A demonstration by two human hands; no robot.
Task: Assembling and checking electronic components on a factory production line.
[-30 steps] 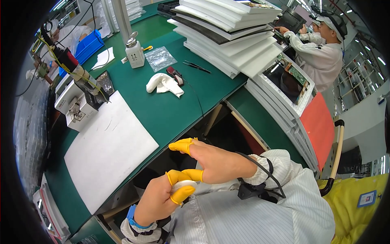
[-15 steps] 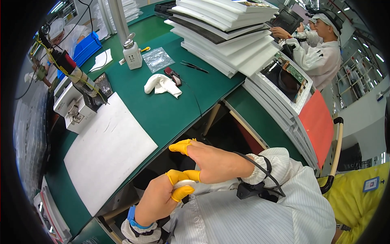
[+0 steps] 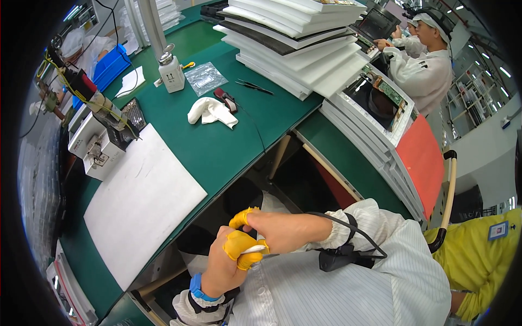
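Both hands meet in front of my body, just off the table's near edge, with yellow finger cots on several fingertips. My left hand (image 3: pixel 220 266) is closed, pinching a small white round object (image 3: pixel 253 249) that now shows mostly as a thin edge. My right hand (image 3: pixel 277 231) presses against the left from the right side. One of its yellow fingertips touches the end of the white object. Another bends over behind the left hand, and what it grips there, if anything, is hidden. A white mat (image 3: pixel 141 201) lies on the green table (image 3: pixel 217 146) nearby.
A white cloth (image 3: pixel 212 112), tweezers (image 3: pixel 254 87), a clear bag (image 3: pixel 205 79) and a pump bottle (image 3: pixel 172 70) are on the table. Stacked white foam sheets (image 3: pixel 293 60) stand behind. Panels in foam trays (image 3: pixel 375 103) sit at right, near a co-worker (image 3: pixel 421 70) and a cart handle (image 3: pixel 449 190).
My right index finger has come down from stretched out to bent behind the left hand. My left hand has moved slightly right and turned, so the white object shows edge-on.
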